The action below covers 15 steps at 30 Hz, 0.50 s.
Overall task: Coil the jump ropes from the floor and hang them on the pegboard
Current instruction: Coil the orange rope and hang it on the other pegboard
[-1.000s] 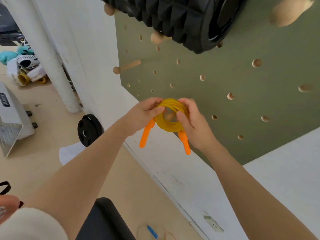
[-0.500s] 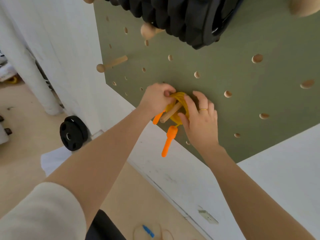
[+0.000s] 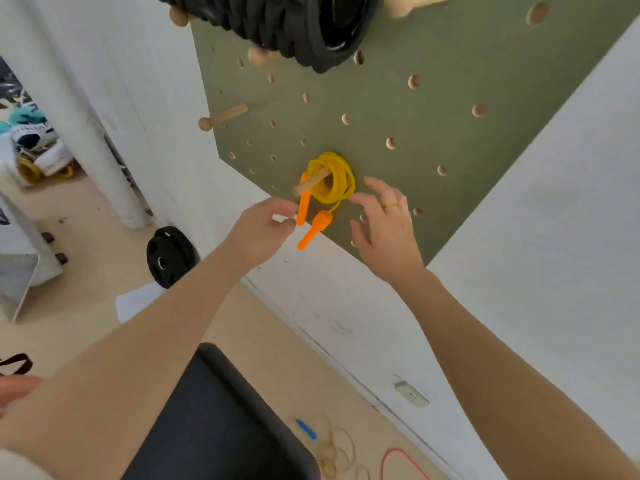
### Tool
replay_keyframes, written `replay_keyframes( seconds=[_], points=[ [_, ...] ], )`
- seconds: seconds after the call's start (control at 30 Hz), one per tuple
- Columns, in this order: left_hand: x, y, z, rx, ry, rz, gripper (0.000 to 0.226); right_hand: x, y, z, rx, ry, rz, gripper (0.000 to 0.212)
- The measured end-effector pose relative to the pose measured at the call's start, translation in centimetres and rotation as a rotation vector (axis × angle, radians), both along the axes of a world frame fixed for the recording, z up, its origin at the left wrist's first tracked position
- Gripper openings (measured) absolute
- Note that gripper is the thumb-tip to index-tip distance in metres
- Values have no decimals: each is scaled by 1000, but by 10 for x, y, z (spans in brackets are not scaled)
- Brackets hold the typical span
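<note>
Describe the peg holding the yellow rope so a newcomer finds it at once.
Start at the green pegboard on the white wall. Near its lower edge, just above both hands, a plain wooden peg juts out through the yellow coiled jump rope, orange handles dangling below. The other peg up left is bare and ends in a round knob.

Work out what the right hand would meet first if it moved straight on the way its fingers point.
Probably the yellow rope coil hanging on the wooden peg; the right hand sits just short of it, though depth is unclear.
</note>
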<state>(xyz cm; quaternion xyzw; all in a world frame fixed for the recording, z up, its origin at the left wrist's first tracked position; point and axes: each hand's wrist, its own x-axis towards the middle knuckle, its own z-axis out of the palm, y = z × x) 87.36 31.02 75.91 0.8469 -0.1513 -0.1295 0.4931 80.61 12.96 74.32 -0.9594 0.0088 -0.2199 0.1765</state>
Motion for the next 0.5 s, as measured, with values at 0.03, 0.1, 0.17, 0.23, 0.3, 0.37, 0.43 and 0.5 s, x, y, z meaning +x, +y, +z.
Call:
replay_keyframes(
  seconds=[0.03, 0.1, 0.17, 0.23, 0.3, 0.37, 0.43, 0.5],
  points=[
    [-15, 6, -4, 19, 11, -22, 19, -12, 2, 1, -11, 4, 24, 29],
    [-50, 18, -10, 35, 11, -69, 20, -37, 4, -1, -43, 47, 59, 22],
    [-91, 28, -15, 22, -38, -80, 20, -66, 7, -6, -74, 106, 78, 20],
    [-130, 37, -23, 9, -71, -81, 20, -100, 14, -10, -74, 153, 77, 21],
    [-166, 40, -35, 15, -70, -112, 18, -139, 23, -15, -81, 213, 58, 22],
    [-198, 39, -49, -12, -27, -134, 18, -181, 31, -23, -114, 256, 60, 22],
    [-229, 34, -64, -51, 26, -135, 21, -226, 35, -34, -133, 290, 67, 20],
    [-258, 25, -76, -73, 74, -139, 24, -270, 32, -42, -134, 342, 43, 20]
  ],
)
